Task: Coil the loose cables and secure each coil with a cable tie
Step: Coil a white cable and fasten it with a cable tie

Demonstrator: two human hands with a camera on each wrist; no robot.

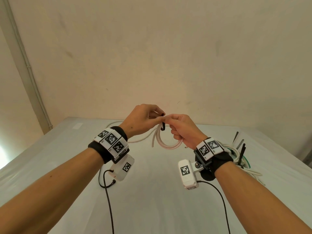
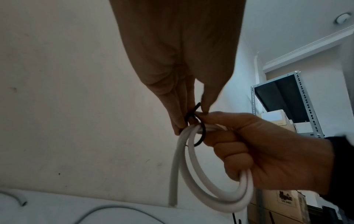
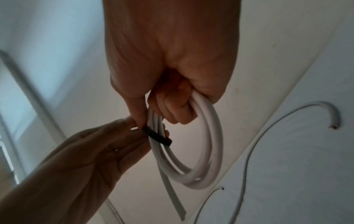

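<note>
A white cable coil [image 1: 166,143] [image 2: 214,195] [image 3: 208,159] hangs in the air above the table. My right hand [image 1: 181,130] [image 2: 258,151] [image 3: 168,84] grips the coil in a fist at its top right. A black cable tie [image 1: 163,126] [image 2: 200,133] [image 3: 157,137] loops around the coil's strands at the top. My left hand [image 1: 143,119] [image 2: 182,75] [image 3: 91,159] pinches the tie's end between thumb and fingertips, right against the right hand's index finger. One loose cable end hangs down from the coil.
The white table [image 1: 152,191] lies below. A loose white cable [image 1: 135,141] [image 3: 287,124] lies at the back behind the hands. A pile of white cables with several black ties [image 1: 239,152] sits at the right. Beige walls stand behind.
</note>
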